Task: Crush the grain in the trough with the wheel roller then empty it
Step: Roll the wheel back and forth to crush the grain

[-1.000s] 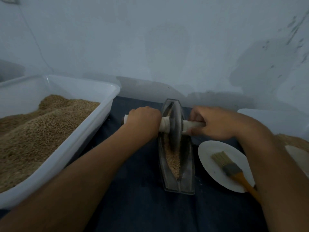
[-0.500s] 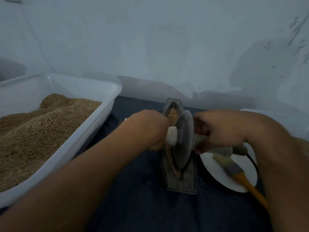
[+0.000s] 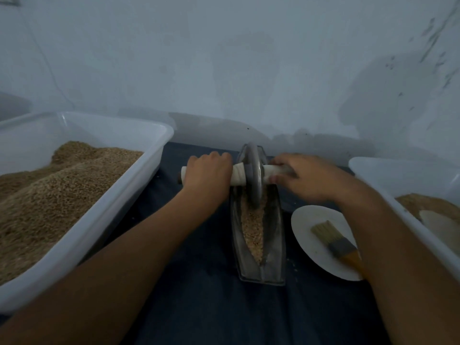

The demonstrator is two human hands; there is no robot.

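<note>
Now the left hand (image 3: 207, 170) and right hand (image 3: 302, 178) each grip closed around the wheel roller (image 3: 252, 175) handle, at the far end of the grain-filled trough (image 3: 273, 235).

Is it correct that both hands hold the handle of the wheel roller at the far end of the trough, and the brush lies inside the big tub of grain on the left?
Not quite. In the head view the brush lies on the white plate right of the trough, not in the left tub. The rest holds: left hand and right hand grip the wheel roller at the far end.
</note>
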